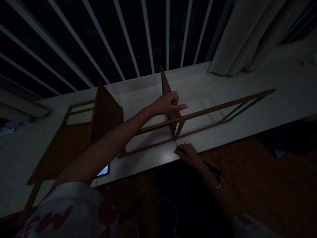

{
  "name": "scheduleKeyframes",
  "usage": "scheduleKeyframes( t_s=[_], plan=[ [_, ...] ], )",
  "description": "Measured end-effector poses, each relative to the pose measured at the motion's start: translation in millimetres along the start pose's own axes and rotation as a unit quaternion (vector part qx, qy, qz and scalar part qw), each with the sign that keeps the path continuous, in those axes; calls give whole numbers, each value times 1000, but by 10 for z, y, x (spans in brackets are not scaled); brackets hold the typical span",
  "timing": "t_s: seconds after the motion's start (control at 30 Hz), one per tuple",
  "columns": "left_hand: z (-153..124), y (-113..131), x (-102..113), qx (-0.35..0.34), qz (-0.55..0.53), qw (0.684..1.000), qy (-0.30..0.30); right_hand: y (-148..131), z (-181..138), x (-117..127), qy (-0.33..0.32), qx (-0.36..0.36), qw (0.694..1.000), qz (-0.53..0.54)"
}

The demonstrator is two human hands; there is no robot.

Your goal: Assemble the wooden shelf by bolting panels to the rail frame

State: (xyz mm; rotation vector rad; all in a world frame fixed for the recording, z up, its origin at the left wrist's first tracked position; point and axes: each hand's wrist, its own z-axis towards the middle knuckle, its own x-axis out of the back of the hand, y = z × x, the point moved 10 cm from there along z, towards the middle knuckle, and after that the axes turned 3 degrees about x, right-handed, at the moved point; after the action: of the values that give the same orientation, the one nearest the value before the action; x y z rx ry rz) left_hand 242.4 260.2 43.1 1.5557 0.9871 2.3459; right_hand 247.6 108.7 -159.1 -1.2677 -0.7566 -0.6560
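Note:
A wooden shelf frame (210,110) lies on its side on a pale table (223,82). My left hand (168,103) grips the top of an upright wooden divider panel (165,87) fitted into the frame, index finger pointing right. My right hand (187,152) is pinched on a thin tool (175,142) whose tip meets the frame's lower rail under the divider. A second, larger upright panel (106,114) stands to the left in the frame.
A lit phone (103,171) lies at the table's near edge with cables hanging below. A white railing (123,36) runs behind the table, and a pale curtain (247,33) hangs at the back right. Wooden floor shows at the lower right. The scene is dim.

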Motion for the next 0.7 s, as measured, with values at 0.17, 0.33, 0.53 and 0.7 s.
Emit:
scheduleKeyframes(
  t_s=[0.17, 0.33, 0.53, 0.7],
  plan=[
    [-8, -5, -6, 5, -4, 1000, -3, 80, -64, 26, 15, -30, 999, -22],
    [-8, 7, 1, 10, -5, 1000, 10, 70, -102, 25, 22, -27, 999, -31],
    [-4, 10, 8, 16, -15, 1000, 19, 86, -156, 47, 31, -56, 998, -27],
    [-10, 16, -7, 11, -30, 999, 18, 113, -181, 60, 41, -70, 997, -17]
  ],
)
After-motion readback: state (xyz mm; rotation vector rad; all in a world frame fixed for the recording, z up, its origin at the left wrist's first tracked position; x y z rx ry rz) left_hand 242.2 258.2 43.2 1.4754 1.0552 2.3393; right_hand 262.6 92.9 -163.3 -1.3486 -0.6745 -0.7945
